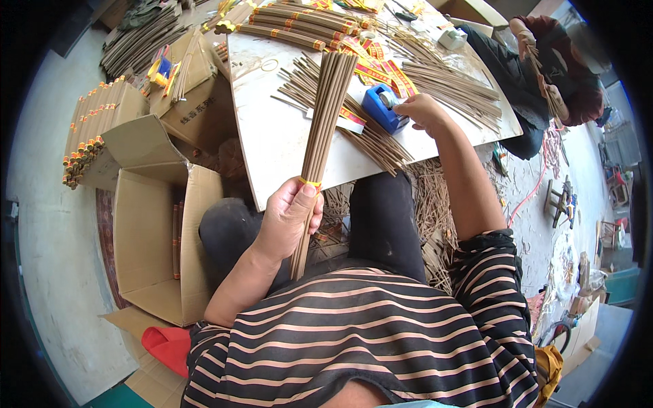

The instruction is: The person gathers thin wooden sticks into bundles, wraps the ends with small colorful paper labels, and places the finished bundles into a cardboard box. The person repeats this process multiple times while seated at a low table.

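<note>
Here you are at the counter (272,139), your left hand (289,206) wrapped around a bundle of incense sticks (329,102), thumb right on its yellow-and-red band (311,183). The bundle leans out over the near edge, top above the white surface, foot down by your lap. Over on the right, your right hand (428,114) is at the blue tape dispenser (382,115), thumb and forefinger close together; whether they pinch any tape, you can't tell from here.

Watch that left grip! Ease the thumb and the band could slip, letting sticks slide out at the foot. Squeeze too hard and thin sticks might snap. And the dispenser sits among loose incense sticks (381,151): a sharp sideways tug could skid it, scattering them or dragging the red-and-yellow labels (403,78) behind.
</note>
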